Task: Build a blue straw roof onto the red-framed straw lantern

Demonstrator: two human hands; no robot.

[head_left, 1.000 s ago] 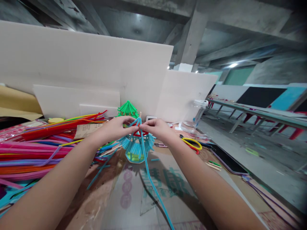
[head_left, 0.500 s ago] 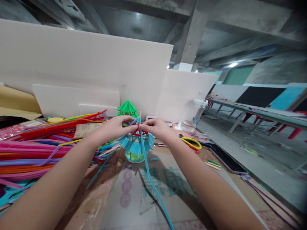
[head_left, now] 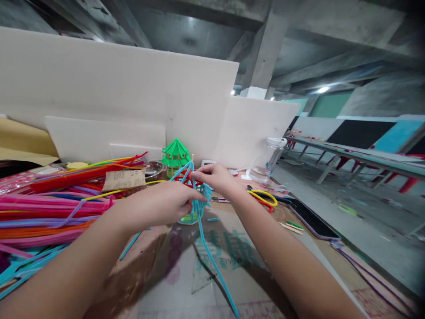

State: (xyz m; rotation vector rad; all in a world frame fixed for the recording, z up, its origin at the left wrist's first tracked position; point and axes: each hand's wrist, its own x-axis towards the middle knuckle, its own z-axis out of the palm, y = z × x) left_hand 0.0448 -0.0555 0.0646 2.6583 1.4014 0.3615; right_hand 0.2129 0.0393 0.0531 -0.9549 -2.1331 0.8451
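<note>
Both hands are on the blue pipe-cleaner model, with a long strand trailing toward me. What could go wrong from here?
1. The long blue strand trails across the table; a forearm might snag it and yank the blue model.
2. The left hand covers the model's side, so pressing could crush its fringe.
3. The right hand pinches the top; pulling may tip it toward the green model.

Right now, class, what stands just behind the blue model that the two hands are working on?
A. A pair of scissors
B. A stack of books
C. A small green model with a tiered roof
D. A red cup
C: a small green model with a tiered roof stands just behind the blue model, before the white boards.
</note>
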